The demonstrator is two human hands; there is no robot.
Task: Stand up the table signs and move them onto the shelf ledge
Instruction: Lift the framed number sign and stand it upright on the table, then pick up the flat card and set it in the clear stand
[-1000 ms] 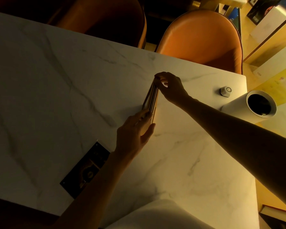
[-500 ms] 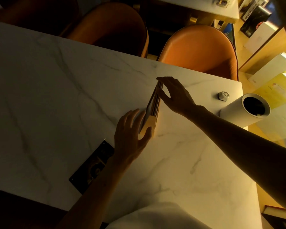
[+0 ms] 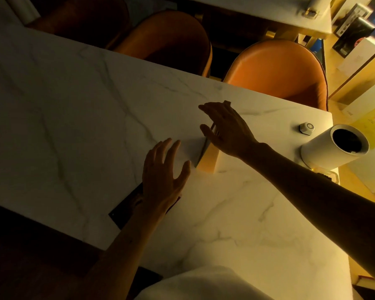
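A table sign (image 3: pixel 207 158) stands upright on the white marble table (image 3: pixel 74 118), a thin panel set in a pale wooden base. My right hand (image 3: pixel 227 131) lies over its top edge, fingers spread and thumb on the panel's left side; it hides most of the panel. Only the panel's far corner shows beyond the knuckles. My left hand (image 3: pixel 162 176) hovers just left of the base with its fingers apart, holding nothing and apart from the sign.
A white cylinder (image 3: pixel 333 148) and a small white hexagonal knob (image 3: pixel 306 128) sit at the table's right end. A black plate (image 3: pixel 123 210) is set into the near edge. Orange chairs (image 3: pixel 277 70) stand behind. Shelves with boxes (image 3: pixel 359 61) run along the right.
My left hand has let go of the sign's base and drawn back toward me. My right hand has opened out from its pinch on the top edge. The sign stays upright.
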